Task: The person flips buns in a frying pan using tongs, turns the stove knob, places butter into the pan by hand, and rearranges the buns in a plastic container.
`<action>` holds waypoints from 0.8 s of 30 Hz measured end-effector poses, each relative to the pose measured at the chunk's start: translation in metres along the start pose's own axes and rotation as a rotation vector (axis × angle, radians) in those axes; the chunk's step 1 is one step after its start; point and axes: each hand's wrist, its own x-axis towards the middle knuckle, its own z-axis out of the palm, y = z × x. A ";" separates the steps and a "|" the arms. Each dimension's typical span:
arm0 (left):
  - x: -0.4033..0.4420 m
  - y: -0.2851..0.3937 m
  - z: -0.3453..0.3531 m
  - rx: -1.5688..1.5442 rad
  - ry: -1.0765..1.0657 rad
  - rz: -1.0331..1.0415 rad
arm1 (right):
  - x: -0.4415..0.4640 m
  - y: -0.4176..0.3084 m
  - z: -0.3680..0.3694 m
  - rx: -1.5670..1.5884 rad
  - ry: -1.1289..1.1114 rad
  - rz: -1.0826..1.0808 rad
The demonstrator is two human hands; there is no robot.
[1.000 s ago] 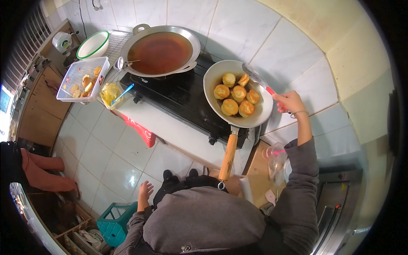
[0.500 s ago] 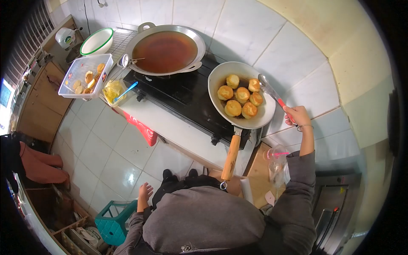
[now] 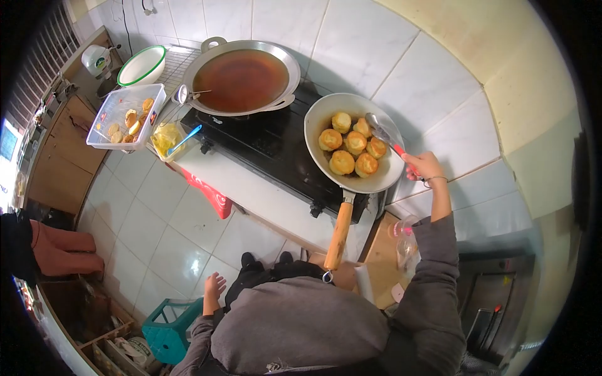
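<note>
Head | right hand (image 3: pixel 424 167), nearer, grips red-handled utensil (image 3: pixel 383 135) slanting across frying pan (image 3: pixel 390 168) right rim, towards browned patties (image 3: pixel 355 143) | left hand (image 3: pixel 215 286) fingers loosely spread

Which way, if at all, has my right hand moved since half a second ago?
Yes. Judged against the stove, your right hand has moved left in the picture, closer to the pan.

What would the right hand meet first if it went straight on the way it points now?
The pan's right rim, most likely: it lies just ahead of the right hand, along the red-handled utensil. Depth is unclear, so the hand might pass above it.
</note>
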 end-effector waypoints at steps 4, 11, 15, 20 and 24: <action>-0.006 -0.002 0.000 0.000 0.006 -0.004 | 0.007 -0.005 0.005 -0.017 0.011 -0.052; -0.007 -0.007 0.002 -0.007 0.023 0.003 | -0.003 -0.010 -0.006 0.036 -0.086 -0.042; -0.006 -0.008 0.003 -0.041 0.020 0.004 | -0.005 -0.014 -0.007 -0.079 -0.054 -0.116; -0.006 -0.008 0.005 -0.001 0.047 -0.009 | -0.028 -0.051 -0.004 -0.658 0.097 -0.565; 0.001 -0.014 -0.003 0.007 -0.005 -0.016 | -0.021 -0.061 0.013 -1.063 0.145 -0.783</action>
